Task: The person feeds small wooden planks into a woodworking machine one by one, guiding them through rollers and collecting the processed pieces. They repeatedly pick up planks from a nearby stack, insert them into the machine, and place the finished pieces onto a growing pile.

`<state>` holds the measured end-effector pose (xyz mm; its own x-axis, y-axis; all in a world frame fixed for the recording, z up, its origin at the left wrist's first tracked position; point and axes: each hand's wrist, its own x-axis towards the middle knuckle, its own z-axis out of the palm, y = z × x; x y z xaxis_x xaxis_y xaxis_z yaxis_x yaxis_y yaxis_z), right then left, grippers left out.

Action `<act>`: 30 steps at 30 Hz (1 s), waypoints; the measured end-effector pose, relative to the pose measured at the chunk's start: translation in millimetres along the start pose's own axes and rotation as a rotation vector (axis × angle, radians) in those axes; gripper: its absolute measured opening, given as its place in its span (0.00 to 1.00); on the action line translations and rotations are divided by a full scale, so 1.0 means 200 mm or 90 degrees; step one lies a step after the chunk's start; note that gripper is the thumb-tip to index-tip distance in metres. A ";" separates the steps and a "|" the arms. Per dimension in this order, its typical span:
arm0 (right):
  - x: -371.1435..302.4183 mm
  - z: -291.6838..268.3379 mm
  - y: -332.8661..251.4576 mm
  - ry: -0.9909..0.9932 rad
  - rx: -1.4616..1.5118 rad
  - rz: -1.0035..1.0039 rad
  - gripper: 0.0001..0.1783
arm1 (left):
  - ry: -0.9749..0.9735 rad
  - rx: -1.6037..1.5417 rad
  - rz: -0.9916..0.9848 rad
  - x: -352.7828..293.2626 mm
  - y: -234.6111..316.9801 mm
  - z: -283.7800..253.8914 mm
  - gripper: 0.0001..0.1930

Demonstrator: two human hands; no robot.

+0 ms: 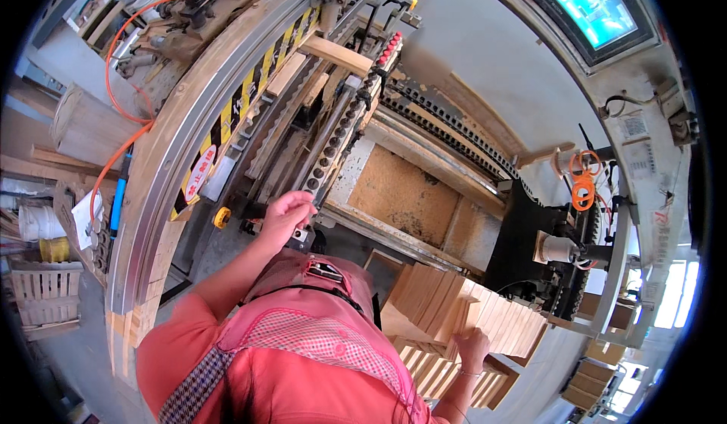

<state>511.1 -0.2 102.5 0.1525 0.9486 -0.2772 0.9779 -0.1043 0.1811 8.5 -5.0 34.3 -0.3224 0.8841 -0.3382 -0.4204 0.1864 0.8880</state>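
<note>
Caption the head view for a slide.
Left hand by a machine rail, right hand at stacked wooden strips.

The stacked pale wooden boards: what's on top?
The person's bare right hand appears to rest on the pale wooden boards; whatever is directly under it is hidden from view.

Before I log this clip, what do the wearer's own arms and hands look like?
The left hand and right hand are both ungloved. A plain coral-red sleeve leaves the left forearm bare; a thin, light bracelet circles the right wrist.
</note>
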 end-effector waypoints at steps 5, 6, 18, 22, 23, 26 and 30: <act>0.08 -0.30 -0.08 0.007 -0.011 -0.077 0.24 | -0.038 0.013 -0.020 0.07 0.02 0.10 0.09; 0.15 -0.38 -0.14 0.025 0.025 -0.118 0.23 | -0.044 0.015 -0.016 0.09 0.01 0.11 0.09; 1.38 -0.88 -2.26 0.320 0.120 -0.745 0.19 | 0.038 0.014 0.009 0.10 0.05 0.21 0.10; 1.53 -0.86 -2.77 0.295 0.067 -0.748 0.19 | 0.118 -0.009 -0.024 0.02 0.03 0.16 0.10; 1.54 -0.85 -2.85 0.290 0.041 -0.752 0.19 | 0.125 -0.021 -0.019 0.01 0.00 0.14 0.10; 1.55 -0.82 -2.99 0.193 0.043 -0.746 0.21 | 0.134 -0.045 0.004 -0.01 -0.05 0.11 0.10; 1.56 -0.83 -3.04 0.138 -0.012 -0.719 0.20 | 0.141 -0.046 -0.015 0.03 -0.05 0.12 0.11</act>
<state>-59.7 409.2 61.8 -0.8394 0.5297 -0.1221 0.5384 0.8410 -0.0530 30.4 8.9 31.0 -0.4865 0.7627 -0.4261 -0.4878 0.1675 0.8567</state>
